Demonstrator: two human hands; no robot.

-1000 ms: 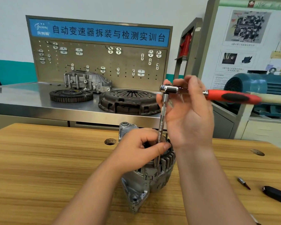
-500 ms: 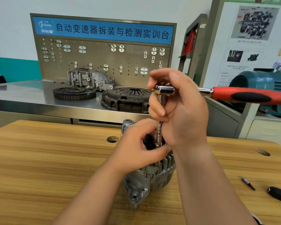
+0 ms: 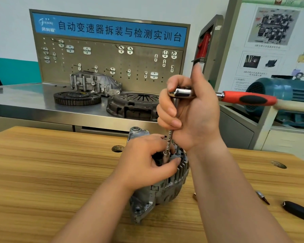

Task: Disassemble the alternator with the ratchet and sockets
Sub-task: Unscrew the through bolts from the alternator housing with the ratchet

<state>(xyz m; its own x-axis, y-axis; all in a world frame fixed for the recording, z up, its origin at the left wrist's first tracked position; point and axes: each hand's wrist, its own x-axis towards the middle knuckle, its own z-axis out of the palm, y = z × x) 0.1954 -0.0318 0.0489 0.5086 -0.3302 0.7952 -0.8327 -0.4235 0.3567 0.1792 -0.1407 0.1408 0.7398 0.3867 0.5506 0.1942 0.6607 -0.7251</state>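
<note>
- Background: a steel bench (image 3: 25, 104) stands beyond the wooden desk (image 3: 42, 172). It carries a hook panel (image 3: 104, 65), a toothed ring gear (image 3: 77, 98), a clutch cover (image 3: 133, 106) and a cast housing (image 3: 95, 83).
- Alternator (image 3: 165, 192): stands on end near the middle of the desk, finned casing up, so that the fasteners in its top face can be reached from above.
- Ratchet (image 3: 182, 92): held above the alternator, with an extension bar (image 3: 168, 142) running down into the casing top. Its red handle (image 3: 247, 98) projects free toward the right edge of the desk.
- Right hand (image 3: 197, 116): its fingers are wrapped round the ratchet head and the upper bar, not the handle. This grip probably suits guiding or spinning the tool more than heavy torque.
- Left hand (image 3: 147, 160): rests on the casing top, with thumb and fingers pinching the lower end of the bar, apparently to steady the alternator and guide the socket. Whether the socket is seated on a fastener is hidden.
- Near the right edge of the desk lie a loose bit (image 3: 262, 197) and a black tool handle (image 3: 298, 210), set aside but within reach.
</note>
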